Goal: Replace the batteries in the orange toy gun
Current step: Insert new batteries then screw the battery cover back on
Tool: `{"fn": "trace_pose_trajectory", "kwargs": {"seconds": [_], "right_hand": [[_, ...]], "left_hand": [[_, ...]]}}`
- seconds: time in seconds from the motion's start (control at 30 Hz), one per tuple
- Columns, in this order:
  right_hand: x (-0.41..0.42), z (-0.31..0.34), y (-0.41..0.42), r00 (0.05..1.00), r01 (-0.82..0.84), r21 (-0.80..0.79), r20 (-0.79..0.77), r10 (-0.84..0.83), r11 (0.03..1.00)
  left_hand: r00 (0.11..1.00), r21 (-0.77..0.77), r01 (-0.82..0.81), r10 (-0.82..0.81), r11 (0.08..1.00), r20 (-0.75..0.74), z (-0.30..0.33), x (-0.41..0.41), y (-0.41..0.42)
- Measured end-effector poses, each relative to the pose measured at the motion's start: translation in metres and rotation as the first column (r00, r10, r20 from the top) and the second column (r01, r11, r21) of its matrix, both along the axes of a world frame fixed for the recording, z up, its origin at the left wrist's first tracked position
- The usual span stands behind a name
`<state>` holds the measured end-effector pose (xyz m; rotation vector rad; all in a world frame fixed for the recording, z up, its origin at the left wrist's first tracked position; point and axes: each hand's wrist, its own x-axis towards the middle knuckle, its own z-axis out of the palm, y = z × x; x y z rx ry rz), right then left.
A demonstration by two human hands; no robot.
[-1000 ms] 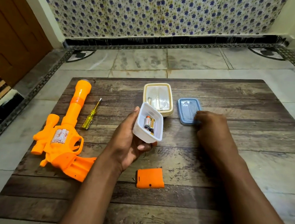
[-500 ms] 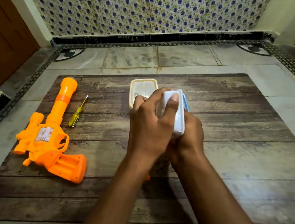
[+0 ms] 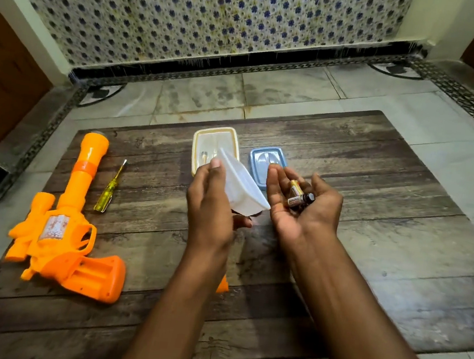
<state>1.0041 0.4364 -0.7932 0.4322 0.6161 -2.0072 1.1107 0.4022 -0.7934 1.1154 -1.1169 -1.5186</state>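
While the left hand [image 3: 212, 206] grips a tipped white plastic tub [image 3: 242, 190], the right hand [image 3: 300, 207] cups two small cylindrical batteries [image 3: 298, 196] in its palm, fingers loosely curled and apart. An orange plastic toy gun [image 3: 67, 231] lies at the left of the wooden board [image 3: 372, 224], its grip compartment open, beside a yellow-handled screwdriver [image 3: 109, 187].

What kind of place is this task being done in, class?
Probably a home floor: a wood-patterned mat lies on marble floor tiles, a floral cloth covers the wall, and a wooden door stands left.
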Motion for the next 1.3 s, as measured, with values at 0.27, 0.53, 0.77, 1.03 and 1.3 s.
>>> {"fn": "trace_pose_trajectory", "kwargs": {"seconds": [0.27,0.53,0.77,1.03,1.3], "right_hand": [[-0.013,-0.004,0.000,0.987,-0.101,0.155,-0.111,0.118,0.983],[-0.016,-0.004,-0.001,0.870,-0.185,0.332,-0.382,0.311,0.925],[-0.019,0.000,0.002,0.706,-0.294,0.339,-0.553,0.442,0.894],[-0.024,0.000,0.006,0.615,-0.485,0.210,-0.608,0.501,0.849],[-0.009,0.003,0.004,0.520,-0.554,0.165,-0.697,0.494,0.816]], "left_hand": [[0.965,0.324,0.258,-0.260,0.910,-0.038,0.000,0.018,-0.003],[0.849,-0.055,0.156,-0.105,0.986,0.518,-0.021,0.007,-0.006],[0.575,-0.233,0.268,0.039,0.935,0.817,-0.028,0.006,-0.005],[0.558,-0.327,0.264,0.132,0.907,0.819,-0.025,0.006,-0.003],[0.683,-0.432,0.158,0.218,0.888,0.697,-0.009,0.029,-0.006]]}}
